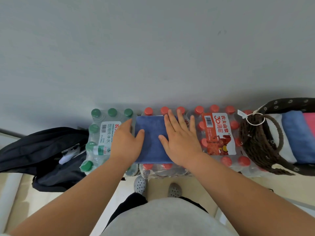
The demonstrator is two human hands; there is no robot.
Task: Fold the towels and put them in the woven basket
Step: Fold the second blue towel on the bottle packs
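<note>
A folded blue towel [151,142] lies flat on top of shrink-wrapped packs of bottled water. My left hand [127,142] rests along the towel's left edge with its thumb on the cloth. My right hand [180,138] presses flat on the towel's right part, fingers straight and spread. At the right stands the dark brown woven basket [255,142] with a loop handle. Inside it lie folded towels side by side: a white one [279,143], a blue one [296,135] and a pink one [309,123].
Packs of green-capped bottles [100,133] and red-capped bottles [219,133] form the work surface against a grey wall. A black bag [42,150] lies at the left. My feet in grey perforated shoes [140,184] stand on the light floor below.
</note>
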